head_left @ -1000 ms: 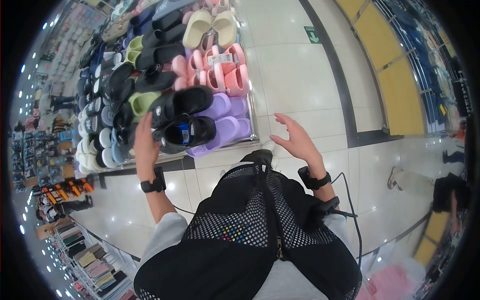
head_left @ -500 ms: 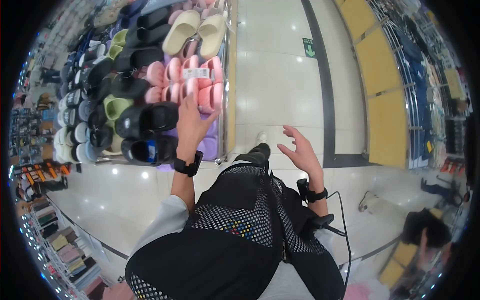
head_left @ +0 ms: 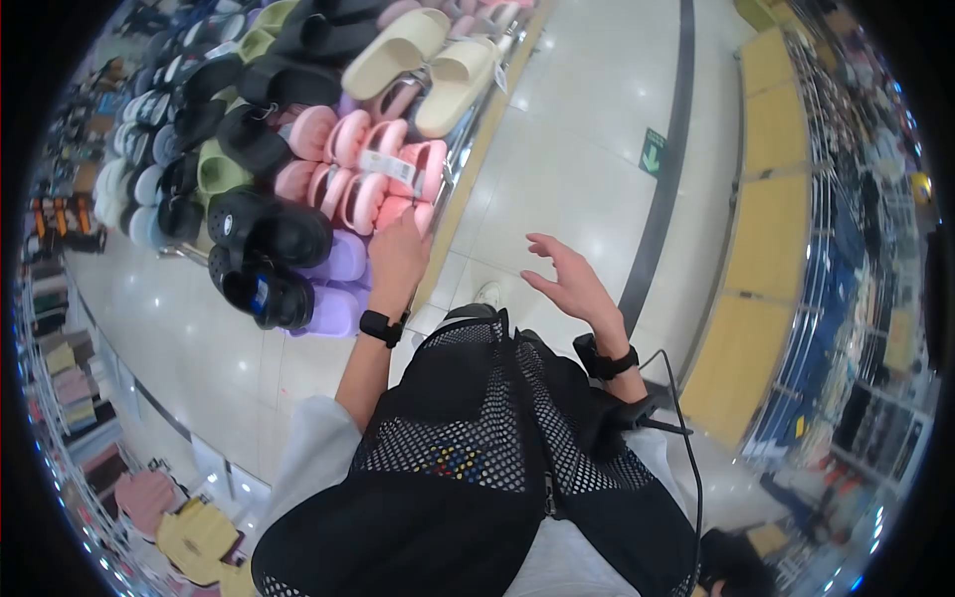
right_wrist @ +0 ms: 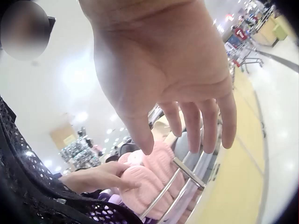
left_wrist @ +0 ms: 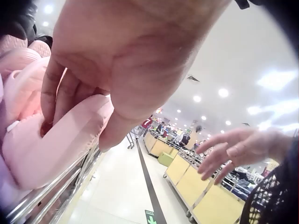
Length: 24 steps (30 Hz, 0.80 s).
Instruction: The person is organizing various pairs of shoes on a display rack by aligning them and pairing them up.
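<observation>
Gripping at the edge of the display: your left hand (head_left: pixel 400 261) pinches a pink slipper (left_wrist: pixel 44 154), its fingers curled into the opening and its thumb against the outer side. The slipper sits at the aisle end of its row, next to the metal rail (right_wrist: pixel 188 171), with purple slippers (head_left: pixel 343 257) near your wrist. Your right hand (head_left: pixel 570 287) is held over the aisle, fingers loosely extended, holding nothing. The step in hand appears to be taking hold; a lift from here would call for a firm pinch and clearance above the rail and neighbouring pairs.
</observation>
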Motion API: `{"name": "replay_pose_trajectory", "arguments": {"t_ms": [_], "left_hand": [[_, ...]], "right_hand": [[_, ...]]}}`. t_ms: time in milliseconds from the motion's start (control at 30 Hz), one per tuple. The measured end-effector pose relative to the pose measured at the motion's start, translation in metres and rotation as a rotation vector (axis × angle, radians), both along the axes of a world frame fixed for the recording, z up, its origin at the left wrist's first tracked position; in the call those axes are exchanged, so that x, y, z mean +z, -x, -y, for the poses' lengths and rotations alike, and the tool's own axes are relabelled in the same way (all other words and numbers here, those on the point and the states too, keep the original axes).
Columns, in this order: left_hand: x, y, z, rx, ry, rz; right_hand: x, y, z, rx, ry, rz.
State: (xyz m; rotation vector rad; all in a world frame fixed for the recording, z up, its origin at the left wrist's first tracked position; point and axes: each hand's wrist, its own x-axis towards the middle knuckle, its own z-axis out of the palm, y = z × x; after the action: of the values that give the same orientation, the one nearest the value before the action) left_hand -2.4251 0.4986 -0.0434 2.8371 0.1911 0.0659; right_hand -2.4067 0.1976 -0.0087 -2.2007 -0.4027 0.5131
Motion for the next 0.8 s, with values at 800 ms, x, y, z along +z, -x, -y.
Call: {"name": "replay_pose_trajectory", "arguments": {"t_ms": [800], "left_hand": [[-0.008, -0.008, 0.071, 0.78, 0.007, -0.105]], "right_hand": [[-0.053, -0.217, -0.169, 1.021, -0.326, 0.781]]}}
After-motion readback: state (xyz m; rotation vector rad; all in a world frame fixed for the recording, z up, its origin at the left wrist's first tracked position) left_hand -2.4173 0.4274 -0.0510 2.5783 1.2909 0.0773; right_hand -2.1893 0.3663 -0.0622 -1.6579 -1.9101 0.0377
